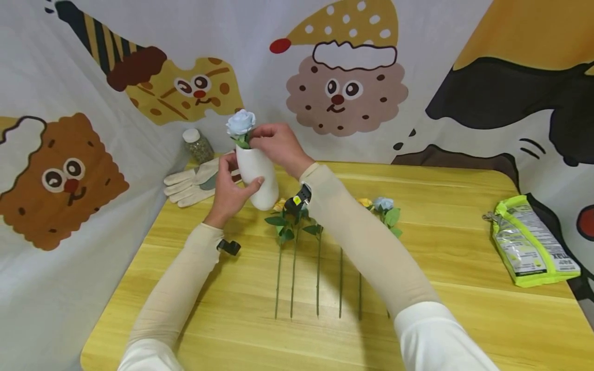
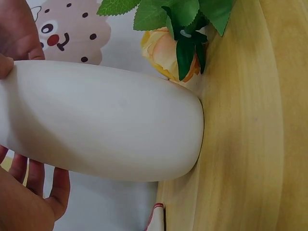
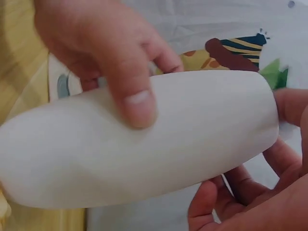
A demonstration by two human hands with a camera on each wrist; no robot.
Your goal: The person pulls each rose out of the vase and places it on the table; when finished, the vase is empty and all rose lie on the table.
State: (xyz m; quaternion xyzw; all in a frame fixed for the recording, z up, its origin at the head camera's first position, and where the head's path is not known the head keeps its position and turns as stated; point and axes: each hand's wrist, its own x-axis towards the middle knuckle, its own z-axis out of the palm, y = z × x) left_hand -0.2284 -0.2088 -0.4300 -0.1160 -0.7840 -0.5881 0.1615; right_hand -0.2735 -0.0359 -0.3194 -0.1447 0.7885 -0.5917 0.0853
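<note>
A white vase [image 1: 261,183] stands toward the back left of the table, its base on the wood in the left wrist view. My left hand [image 1: 229,189] grips its side, the thumb across the front and the fingers round behind. From its mouth rises a pale blue rose [image 1: 241,122] with green leaves. At the rim my right hand [image 1: 280,146] pinches the rose just below its bloom; the fingertips are partly hidden there. Several long-stemmed roses lie in a row in front, among them a yellow rose [image 2: 168,54] beside the vase base and another blue rose [image 1: 383,203].
Behind the left hand lie white gloves [image 1: 190,184], with a white-lidded jar [image 1: 198,146] next to them. A green and silver bag [image 1: 531,242] lies at the table's right edge. A printed cloth [image 1: 260,31] hangs along the back.
</note>
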